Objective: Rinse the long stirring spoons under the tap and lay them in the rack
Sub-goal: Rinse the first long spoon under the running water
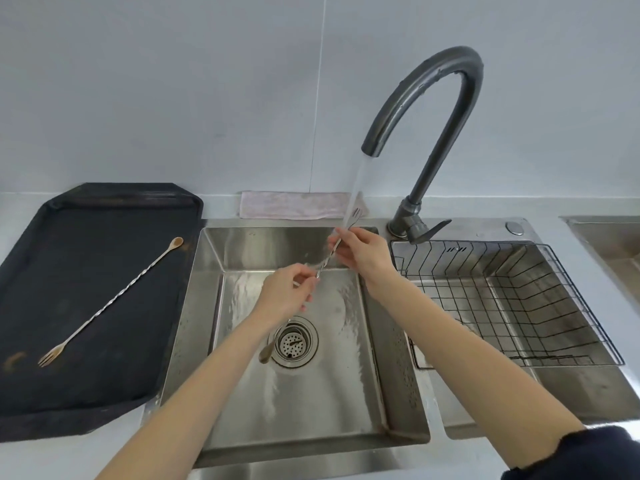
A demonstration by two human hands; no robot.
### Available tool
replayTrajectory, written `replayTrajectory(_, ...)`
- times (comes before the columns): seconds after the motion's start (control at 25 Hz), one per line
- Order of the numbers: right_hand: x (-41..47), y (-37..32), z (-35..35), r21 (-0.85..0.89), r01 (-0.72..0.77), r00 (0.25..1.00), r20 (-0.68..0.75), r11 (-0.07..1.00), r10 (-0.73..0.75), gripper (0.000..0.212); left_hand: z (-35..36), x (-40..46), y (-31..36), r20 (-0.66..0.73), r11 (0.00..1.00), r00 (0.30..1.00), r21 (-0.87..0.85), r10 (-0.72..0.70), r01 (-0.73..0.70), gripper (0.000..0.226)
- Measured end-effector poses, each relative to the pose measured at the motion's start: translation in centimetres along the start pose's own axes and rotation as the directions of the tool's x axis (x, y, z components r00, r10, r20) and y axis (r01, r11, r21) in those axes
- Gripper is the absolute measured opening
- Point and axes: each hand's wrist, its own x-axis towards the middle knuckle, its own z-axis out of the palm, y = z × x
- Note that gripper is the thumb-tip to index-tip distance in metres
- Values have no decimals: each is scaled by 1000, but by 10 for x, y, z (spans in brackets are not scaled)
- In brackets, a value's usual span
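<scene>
Both hands (332,268) on spoon (325,263) under tap (429,109).

black tray (104,306), folded cloth (294,204)

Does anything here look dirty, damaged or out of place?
Mostly tidy. The black tray on the left looks worn, with brownish rusty stains near its front left corner and along its right rim. One stirring spoon lies on it; the wire rack appears to hold no spoons. Water runs from the tap, nothing spilled.

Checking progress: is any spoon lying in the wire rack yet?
No, the wire rack holds nothing; one spoon lies on the black tray.
</scene>
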Motion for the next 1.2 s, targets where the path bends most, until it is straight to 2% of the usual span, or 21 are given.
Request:
replayTrajectory(0.36,34,-17,-3,-28,-12,999,42,1000,14,19,5,6,-5,-22,993,994,-46,-109,108,12)
replayTrajectory(0.48,34,-14,1,-45,-8,995,97,999,13,25,2,6,-1,-34,988,993,-106,-113,109,8)
replayTrajectory(0.68,30,-1,-3,-103,7,989,146,995,8,19,5,6,4,10,983,993,-141,-116,116,14)
replayTrajectory(0.76,33,-7,-7,-67,-6,992,125,998,14,18,6,5,5,42,978,991,-161,-129,134,20)
replayTrajectory(0.84,35,-15,-10,37,-26,995,94,999,22,9,8,5,6,52,975,989,-169,-137,144,23)
replayTrajectory(0.96,38,-24,-13,93,-8,999,44,996,4,18,7,3,10,64,965,989,-219,-132,143,19)
replayTrajectory(1.04,40,-25,-14,99,-6,1000,31,995,3,13,3,1,13,111,960,989,-255,-93,119,19)
replayTrajectory(1.08,39,-24,-15,65,-11,999,30,998,10,12,0,-1,15,146,956,987,-273,-69,107,22)
replayTrajectory(1.12,39,-21,-16,-37,-1,1000,23,999,2,20,-3,-2,17,180,952,982,-288,-48,99,25)
replayTrajectory(1.2,36,-10,-17,-370,92,996,37,925,-84,32,-8,-2,20,229,950,973,-297,-29,98,28)
